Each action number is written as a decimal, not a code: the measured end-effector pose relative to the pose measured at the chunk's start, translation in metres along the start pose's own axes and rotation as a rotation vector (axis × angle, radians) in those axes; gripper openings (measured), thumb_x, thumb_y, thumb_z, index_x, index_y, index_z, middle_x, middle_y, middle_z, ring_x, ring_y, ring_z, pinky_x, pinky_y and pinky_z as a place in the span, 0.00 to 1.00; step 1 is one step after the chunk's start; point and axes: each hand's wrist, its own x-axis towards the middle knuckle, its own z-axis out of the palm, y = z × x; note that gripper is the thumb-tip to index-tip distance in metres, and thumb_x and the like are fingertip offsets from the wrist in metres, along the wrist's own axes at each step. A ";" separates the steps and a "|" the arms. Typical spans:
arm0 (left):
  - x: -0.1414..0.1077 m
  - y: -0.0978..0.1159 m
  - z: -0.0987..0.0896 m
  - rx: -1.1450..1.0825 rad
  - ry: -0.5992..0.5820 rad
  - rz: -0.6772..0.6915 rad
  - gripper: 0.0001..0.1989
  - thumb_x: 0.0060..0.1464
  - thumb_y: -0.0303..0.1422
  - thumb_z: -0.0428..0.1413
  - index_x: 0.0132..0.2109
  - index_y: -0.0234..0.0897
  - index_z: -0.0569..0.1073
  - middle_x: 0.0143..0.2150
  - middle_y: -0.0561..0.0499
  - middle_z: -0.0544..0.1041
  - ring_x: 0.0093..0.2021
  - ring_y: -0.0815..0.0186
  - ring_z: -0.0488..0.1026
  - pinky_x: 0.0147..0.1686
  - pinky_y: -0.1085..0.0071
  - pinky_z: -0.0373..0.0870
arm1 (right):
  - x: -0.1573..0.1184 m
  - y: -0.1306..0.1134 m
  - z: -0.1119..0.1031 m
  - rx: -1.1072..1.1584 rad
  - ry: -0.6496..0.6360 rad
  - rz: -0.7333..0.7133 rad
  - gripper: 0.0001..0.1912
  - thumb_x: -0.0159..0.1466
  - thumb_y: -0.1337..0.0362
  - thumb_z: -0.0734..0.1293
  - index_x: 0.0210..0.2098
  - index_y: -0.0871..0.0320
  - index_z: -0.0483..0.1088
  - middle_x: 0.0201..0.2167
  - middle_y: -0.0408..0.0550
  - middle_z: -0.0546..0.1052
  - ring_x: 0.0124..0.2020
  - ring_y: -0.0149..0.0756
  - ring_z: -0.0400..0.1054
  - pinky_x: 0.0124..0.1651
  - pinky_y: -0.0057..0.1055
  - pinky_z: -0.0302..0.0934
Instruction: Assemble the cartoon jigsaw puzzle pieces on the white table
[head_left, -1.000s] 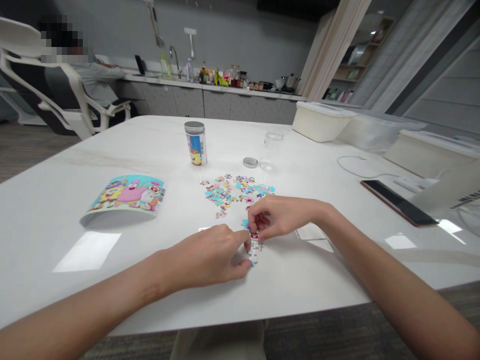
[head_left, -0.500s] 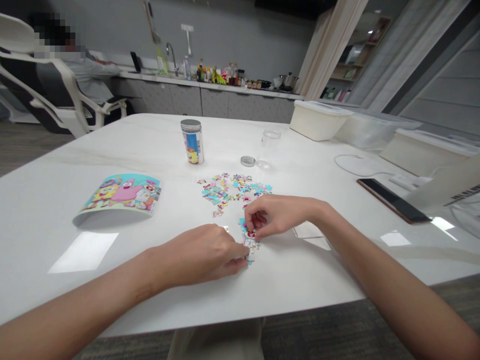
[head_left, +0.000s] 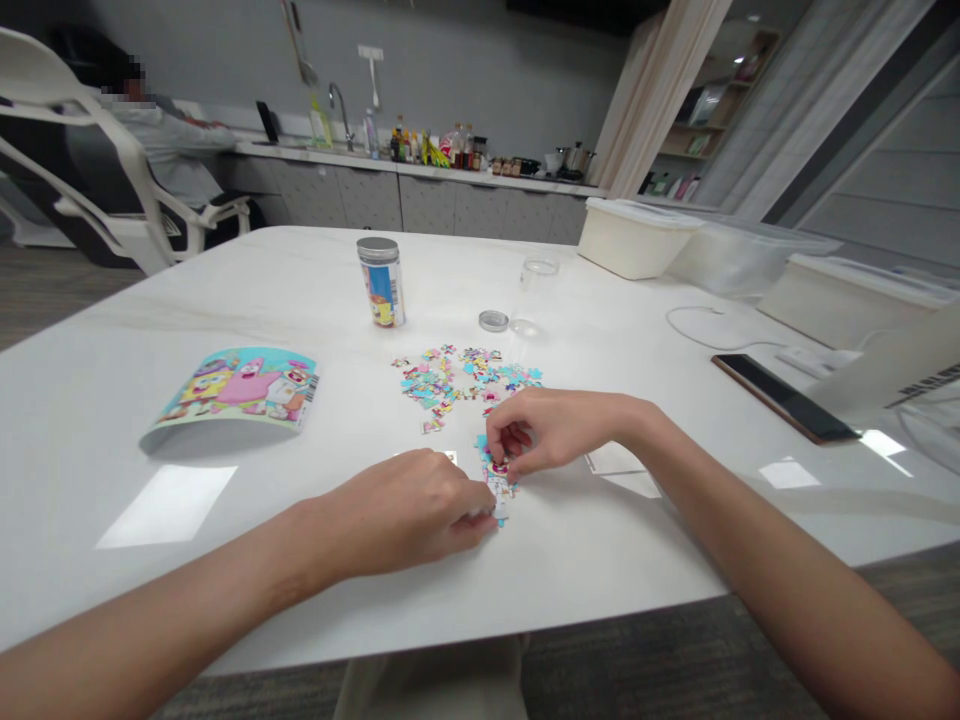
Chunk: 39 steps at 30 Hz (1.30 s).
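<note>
A small joined strip of puzzle pieces (head_left: pixel 501 492) lies on the white table between my hands. My left hand (head_left: pixel 420 508) is closed, its thumb and index finger at the strip's lower left edge. Over the strip's upper part, the curled fingers of my right hand (head_left: pixel 541 430) touch it from the right. Whether either hand grips a piece is hidden under the fingertips. Beyond them is a pile of loose puzzle pieces (head_left: pixel 442 385). A curved picture sheet with cartoon figures (head_left: pixel 244 388) lies to the left.
Behind the pile stand a lidded jar (head_left: pixel 382 285), a metal lid (head_left: pixel 493 320) and a clear jar (head_left: pixel 538 290). On the right are a phone (head_left: pixel 780 397), a cable and storage boxes (head_left: pixel 637 240). A person (head_left: pixel 169 150) sits at the back left.
My left thumb and index finger have shifted slightly at the strip's lower end, and more of the pieces there show. My right hand stays nearly in place. The camera view has moved slightly.
</note>
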 end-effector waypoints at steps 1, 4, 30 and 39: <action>0.000 -0.001 0.000 -0.010 0.001 -0.006 0.07 0.57 0.29 0.56 0.31 0.37 0.76 0.20 0.54 0.73 0.21 0.69 0.69 0.21 0.73 0.53 | 0.000 0.000 0.000 0.000 0.000 -0.002 0.06 0.58 0.65 0.70 0.35 0.61 0.73 0.27 0.42 0.72 0.28 0.28 0.65 0.31 0.25 0.60; -0.001 -0.002 -0.001 -0.032 0.007 -0.009 0.04 0.55 0.28 0.57 0.34 0.37 0.77 0.21 0.54 0.73 0.20 0.69 0.68 0.20 0.74 0.53 | 0.000 0.000 0.000 -0.001 0.000 0.003 0.06 0.58 0.65 0.70 0.34 0.61 0.73 0.27 0.42 0.72 0.28 0.28 0.64 0.31 0.25 0.60; -0.004 -0.013 -0.001 0.199 -0.014 -0.005 0.06 0.59 0.27 0.50 0.37 0.37 0.73 0.20 0.55 0.69 0.20 0.68 0.67 0.19 0.72 0.50 | -0.002 0.008 -0.012 -0.348 0.398 0.423 0.27 0.71 0.51 0.49 0.24 0.58 0.65 0.27 0.47 0.74 0.27 0.32 0.61 0.33 0.30 0.50; -0.005 -0.013 0.000 0.210 0.000 -0.038 0.09 0.60 0.28 0.49 0.43 0.36 0.73 0.21 0.54 0.71 0.22 0.67 0.70 0.21 0.72 0.58 | -0.002 0.007 -0.012 -0.351 0.382 0.471 0.27 0.71 0.50 0.49 0.25 0.58 0.66 0.31 0.49 0.76 0.30 0.35 0.64 0.36 0.31 0.52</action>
